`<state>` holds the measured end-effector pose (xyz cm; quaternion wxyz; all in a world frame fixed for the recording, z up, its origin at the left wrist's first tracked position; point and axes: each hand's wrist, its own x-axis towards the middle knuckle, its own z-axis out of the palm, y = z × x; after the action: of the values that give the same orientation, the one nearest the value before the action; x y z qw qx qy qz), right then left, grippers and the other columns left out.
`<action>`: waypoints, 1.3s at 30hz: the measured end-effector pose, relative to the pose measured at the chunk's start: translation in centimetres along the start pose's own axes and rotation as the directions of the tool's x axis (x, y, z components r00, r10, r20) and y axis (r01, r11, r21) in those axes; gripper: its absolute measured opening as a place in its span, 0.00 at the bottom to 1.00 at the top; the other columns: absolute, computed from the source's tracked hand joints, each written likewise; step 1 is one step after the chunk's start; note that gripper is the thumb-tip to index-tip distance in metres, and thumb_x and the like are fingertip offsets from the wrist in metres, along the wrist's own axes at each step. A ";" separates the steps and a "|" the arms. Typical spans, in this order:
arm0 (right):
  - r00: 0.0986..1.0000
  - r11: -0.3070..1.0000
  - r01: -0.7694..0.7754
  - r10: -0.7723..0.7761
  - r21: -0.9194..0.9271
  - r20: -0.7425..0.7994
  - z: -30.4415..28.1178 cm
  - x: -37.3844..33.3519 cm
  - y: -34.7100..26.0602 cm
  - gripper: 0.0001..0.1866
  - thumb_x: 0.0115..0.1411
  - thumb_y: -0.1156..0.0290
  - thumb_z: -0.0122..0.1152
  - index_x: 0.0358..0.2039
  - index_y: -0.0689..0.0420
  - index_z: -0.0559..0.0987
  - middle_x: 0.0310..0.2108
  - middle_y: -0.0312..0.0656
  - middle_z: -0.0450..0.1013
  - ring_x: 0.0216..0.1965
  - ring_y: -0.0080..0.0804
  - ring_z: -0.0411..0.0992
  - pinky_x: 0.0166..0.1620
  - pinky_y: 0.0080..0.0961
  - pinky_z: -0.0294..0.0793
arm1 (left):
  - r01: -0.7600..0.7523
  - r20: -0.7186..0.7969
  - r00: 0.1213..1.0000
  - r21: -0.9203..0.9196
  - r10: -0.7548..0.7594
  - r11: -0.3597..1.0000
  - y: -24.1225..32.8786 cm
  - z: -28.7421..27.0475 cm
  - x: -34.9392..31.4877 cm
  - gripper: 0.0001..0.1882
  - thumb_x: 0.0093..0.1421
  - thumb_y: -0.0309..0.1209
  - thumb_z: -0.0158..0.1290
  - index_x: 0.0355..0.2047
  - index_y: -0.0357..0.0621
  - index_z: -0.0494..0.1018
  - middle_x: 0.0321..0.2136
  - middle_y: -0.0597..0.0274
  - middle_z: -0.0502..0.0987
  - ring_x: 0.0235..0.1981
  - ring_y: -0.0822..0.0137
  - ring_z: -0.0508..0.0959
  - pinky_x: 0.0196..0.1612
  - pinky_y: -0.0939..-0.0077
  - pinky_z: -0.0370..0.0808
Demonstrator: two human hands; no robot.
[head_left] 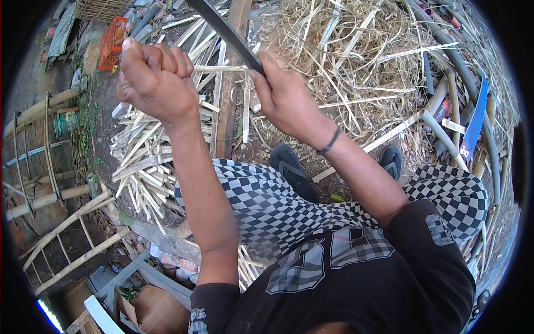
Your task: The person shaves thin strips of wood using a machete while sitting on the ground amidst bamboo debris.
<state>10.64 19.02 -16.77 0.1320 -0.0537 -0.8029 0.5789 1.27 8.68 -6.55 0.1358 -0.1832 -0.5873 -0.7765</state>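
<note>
My left hand [158, 78] is closed in a fist, thumb on top, around one end of a thin pale bamboo strip [219, 68]. The strip sticks out to the right, its far end close to the blade. In my right hand [286, 97] is a long dark-bladed knife [225, 33], its blade slanting up and left past the frame's top edge; the fingers hide its handle. Whether blade and strip touch, I cannot tell. Below both hands a brown wooden plank [225, 106] lies on the ground.
Cut bamboo strips [144, 153] lie heaped on the left. Curly shavings [345, 55] spread across the upper right. A blue saw [475, 119] rests among bamboo poles at right. An orange crate [113, 42] stands upper left, a bamboo ladder [69, 253] lower left. My sandalled feet are below.
</note>
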 end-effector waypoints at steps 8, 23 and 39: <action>0.933 0.936 -0.204 0.275 -0.286 0.234 2.9 -1.2 4.0 0.13 0.65 0.71 0.48 0.48 0.62 0.69 0.23 0.59 0.75 0.29 0.62 0.76 0.36 0.56 0.74 | -0.066 0.076 0.995 0.093 0.059 0.994 -0.7 0.0 -1.2 0.26 0.68 0.36 0.43 0.11 0.51 0.52 0.07 0.75 0.49 0.07 0.79 0.46 0.10 0.78 0.46; 0.987 0.991 -0.006 0.028 -0.135 0.160 2.1 -1.3 -0.4 0.08 0.65 0.73 0.47 0.43 0.60 0.65 0.17 0.57 0.71 0.22 0.63 0.73 0.27 0.57 0.71 | 0.187 0.105 0.979 -0.143 -0.173 0.972 0.3 -2.9 0.0 0.26 0.68 0.44 0.40 0.14 0.52 0.49 0.08 0.73 0.45 0.11 0.76 0.39 0.15 0.77 0.41; 0.965 0.882 -0.205 0.253 -0.424 0.061 4.6 -1.2 10.8 0.14 0.61 0.76 0.48 0.48 0.55 0.65 0.23 0.55 0.76 0.27 0.59 0.77 0.31 0.54 0.73 | 0.139 0.024 0.990 -0.061 -0.138 0.988 -0.1 -1.7 0.5 0.25 0.68 0.43 0.41 0.15 0.53 0.48 0.09 0.72 0.45 0.11 0.77 0.40 0.15 0.77 0.41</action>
<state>9.79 17.99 -28.50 0.0019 -0.1417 -0.9014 0.4091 0.60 7.12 -6.82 0.0699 -0.1540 -0.5754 -0.8002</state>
